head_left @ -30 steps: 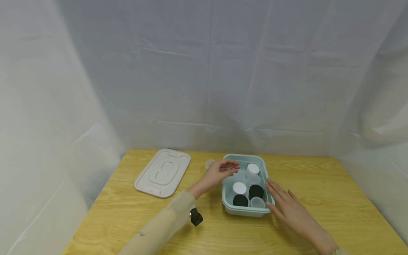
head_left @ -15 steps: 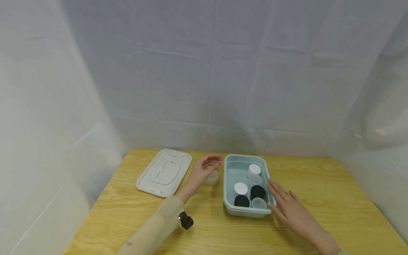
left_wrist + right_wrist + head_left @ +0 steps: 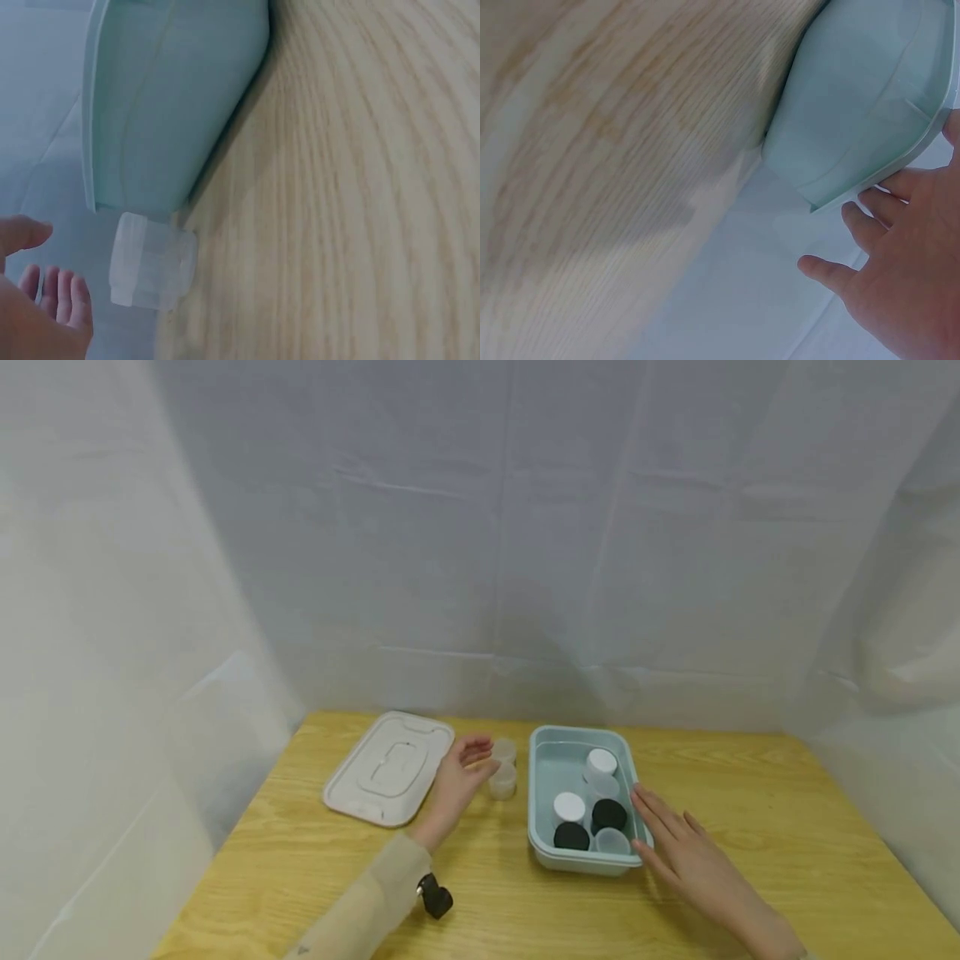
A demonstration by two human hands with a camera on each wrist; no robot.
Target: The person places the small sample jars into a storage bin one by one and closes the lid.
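The left hand [image 3: 455,781], fingers loose and holding nothing, sits just beside a clear jar [image 3: 502,781] on the table. The right hand [image 3: 678,847] lies flat against the bin [image 3: 542,843] wall; emptying the bin seems underway, and next calls for reaching right into it

Head camera looked forward and down from above onto the whole tabletop [image 3: 750,827] and pale green bin [image 3: 537,810], while both wrist cameras sat close and low, each facing that bin's outer wall [image 3: 172,97] from opposite sides, the one object all three views shared.
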